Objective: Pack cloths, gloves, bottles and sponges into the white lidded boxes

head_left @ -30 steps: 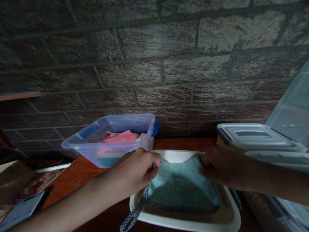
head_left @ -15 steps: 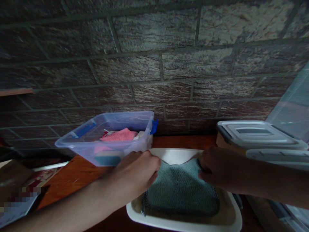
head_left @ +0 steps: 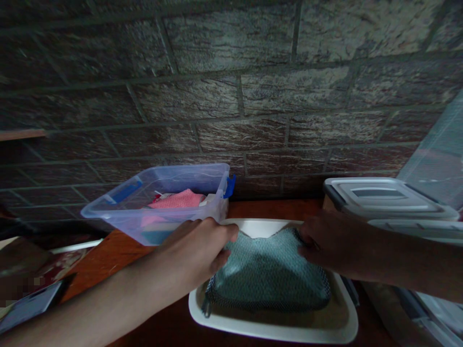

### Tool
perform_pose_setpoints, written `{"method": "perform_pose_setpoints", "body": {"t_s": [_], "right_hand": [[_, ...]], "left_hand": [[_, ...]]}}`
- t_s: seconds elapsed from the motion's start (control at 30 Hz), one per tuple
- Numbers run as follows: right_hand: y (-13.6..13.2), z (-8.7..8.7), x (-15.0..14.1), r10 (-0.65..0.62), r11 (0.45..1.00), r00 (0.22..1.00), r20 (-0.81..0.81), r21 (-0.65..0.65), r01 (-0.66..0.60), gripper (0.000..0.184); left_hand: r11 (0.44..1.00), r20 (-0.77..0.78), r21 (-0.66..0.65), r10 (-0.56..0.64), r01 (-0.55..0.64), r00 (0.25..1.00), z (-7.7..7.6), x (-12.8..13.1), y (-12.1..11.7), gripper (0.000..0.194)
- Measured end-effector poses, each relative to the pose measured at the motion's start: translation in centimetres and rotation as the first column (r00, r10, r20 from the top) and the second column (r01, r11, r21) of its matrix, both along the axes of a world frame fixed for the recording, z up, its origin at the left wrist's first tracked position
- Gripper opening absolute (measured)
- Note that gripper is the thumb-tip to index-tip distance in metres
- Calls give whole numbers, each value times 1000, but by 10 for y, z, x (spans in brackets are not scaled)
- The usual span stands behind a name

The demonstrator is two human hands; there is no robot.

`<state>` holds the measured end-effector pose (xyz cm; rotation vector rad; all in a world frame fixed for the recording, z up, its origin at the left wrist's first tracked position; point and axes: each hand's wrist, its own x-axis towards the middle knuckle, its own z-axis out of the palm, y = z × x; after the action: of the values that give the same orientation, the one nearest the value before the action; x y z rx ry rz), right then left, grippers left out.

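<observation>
A grey-green textured cloth piece (head_left: pixel 271 270) with dark edging hangs spread between my two hands, over a white basin (head_left: pixel 249 332). At its lower left corner is a small tab that looks like a zip pull. The fingers of my left hand (head_left: pixel 208 243) are closed on its upper left corner. My right hand (head_left: pixel 325 241), in shadow, grips the upper right corner. The top edge sags between the hands, and the piece hides much of the basin's inside.
To the left stands a clear bin (head_left: pixel 119 217) with blue latches, holding a pink cloth (head_left: pixel 181 198) and other items. White-lidded boxes (head_left: pixel 394 195) stand at the right. Behind the wooden table (head_left: pixel 97 265) rises a brick wall (head_left: pixel 246 96). A dark-edged flat object (head_left: pixel 32 306) lies lower left.
The cloth piece is spread a little wider and lifted slightly, and its lower edge sits higher over the basin. My left hand has shifted slightly left and up.
</observation>
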<state>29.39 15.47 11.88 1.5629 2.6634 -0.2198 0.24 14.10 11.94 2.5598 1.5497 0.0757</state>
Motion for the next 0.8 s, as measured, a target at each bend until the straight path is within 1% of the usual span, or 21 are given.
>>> {"method": "perform_pose_setpoints", "body": {"t_s": [0.07, 0.13, 0.17, 0.23, 0.3, 0.37, 0.43, 0.47, 0.57, 0.6, 0.7, 0.8], "right_hand": [[1, 5, 6, -19, 1000, 999, -42, -26, 18, 25], [1, 10, 14, -30, 999, 995, -100, -48, 25, 27], [1, 12, 17, -32, 998, 991, -129, -54, 25, 27], [-1, 16, 24, -44, 997, 980, -193, -64, 32, 28], [-3, 19, 31, -77, 993, 958, -276, -111, 48, 29], [-5, 22, 37, -127, 983, 928, -350, -172, 69, 30], [-6, 24, 44, -156, 976, 903, -401, -203, 79, 33], [-5, 24, 47, -161, 975, 892, -423, -207, 77, 34], [-4, 23, 55, -152, 971, 856, -495, -235, 37, 39], [-3, 23, 57, -155, 967, 842, -516, -254, 23, 40], [-4, 23, 57, -179, 954, 822, -540, -300, 11, 43], [-6, 25, 55, -212, 942, 826, -522, -334, 31, 47]], "left_hand": [[999, 59, 10, 34, -35, 998, 7, -4, -1, 10], [999, 126, 18, 48, -51, 991, 14, -9, -4, 13], [998, 157, 10, 60, -63, 986, 16, -11, -6, 18], [995, 225, -15, 102, -101, 969, 18, -17, -10, 33], [990, 309, -35, 144, -140, 940, 17, -25, -13, 49], [987, 404, -33, 157, -158, 901, 14, -34, -15, 58], [988, 484, -35, 149, -152, 862, 12, -41, -16, 56], [989, 511, -41, 144, -144, 847, 13, -44, -17, 52], [991, 543, -57, 131, -120, 830, 17, -48, -19, 26], [992, 540, -55, 126, -114, 832, 19, -47, -20, 21], [993, 512, -48, 114, -105, 852, 25, -44, -23, 24], [993, 507, -77, 114, -86, 855, 28, -39, -23, 30]]}}
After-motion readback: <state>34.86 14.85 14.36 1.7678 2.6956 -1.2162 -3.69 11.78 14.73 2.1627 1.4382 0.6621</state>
